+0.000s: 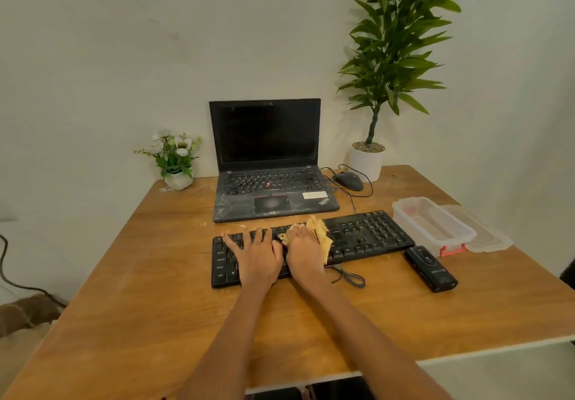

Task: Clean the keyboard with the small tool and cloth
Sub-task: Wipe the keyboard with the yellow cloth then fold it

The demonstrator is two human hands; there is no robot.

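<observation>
1. Near the middle of the wooden table [155,275] lies a black keyboard [367,234], its long side slanting slightly up toward the right edge.
2. The left hand [256,255] lies flat on the keyboard's left half, fingers straight and spread, holding nothing.
3. The right hand [305,255] rests just beside it on the keyboard's middle, pressing a crumpled yellow cloth [320,233] onto the keys; the cloth bunches out past the fingertips and along the hand's right side. How tightly the fingers curl round it cannot be told.
4. A small black tool [431,269] lies on the table off the keyboard's right end, well apart from both hands.
5. Just behind that tool sits a clear plastic container [432,225] beside its lid [485,234].
6. Toward the far edge stand an open laptop [267,163], a wired mouse [348,180], a small flower pot [175,156] and a tall potted plant [382,66].
</observation>
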